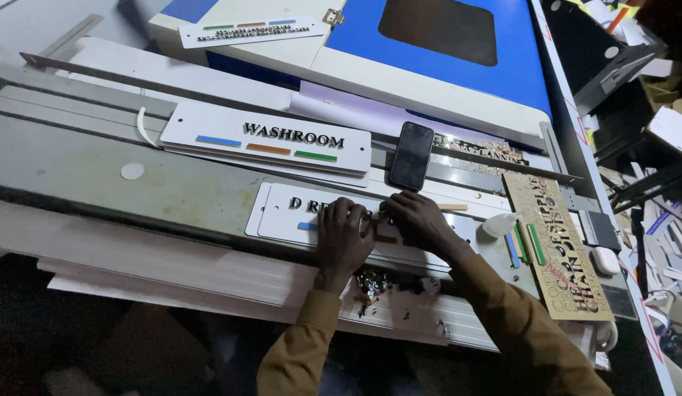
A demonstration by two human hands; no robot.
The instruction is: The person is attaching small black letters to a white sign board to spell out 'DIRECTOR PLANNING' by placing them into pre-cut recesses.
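A sign-making workshop.
White sign plates (271, 139) lie stacked on a metal workbench (77, 161), a blue-and-white cutting machine (429, 66) at its far edge, offcuts (667, 249) heaped beyond its right edge.

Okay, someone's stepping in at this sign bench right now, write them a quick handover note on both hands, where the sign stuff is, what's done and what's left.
Left hand: flat, pressing on the white sign plate at the bench's front edge.
Right hand: beside it, fingertips pinching at the plate's lettering row; whether it holds a letter is hidden.
Done: a few black letters sit on the plate's left part; a blue strip shows under the left hand.
Left: the rest of the row is covered by the hands, so unclear.
Nearby: finished sign stack behind, black phone, small white bottle, brown letter sheet to the right.
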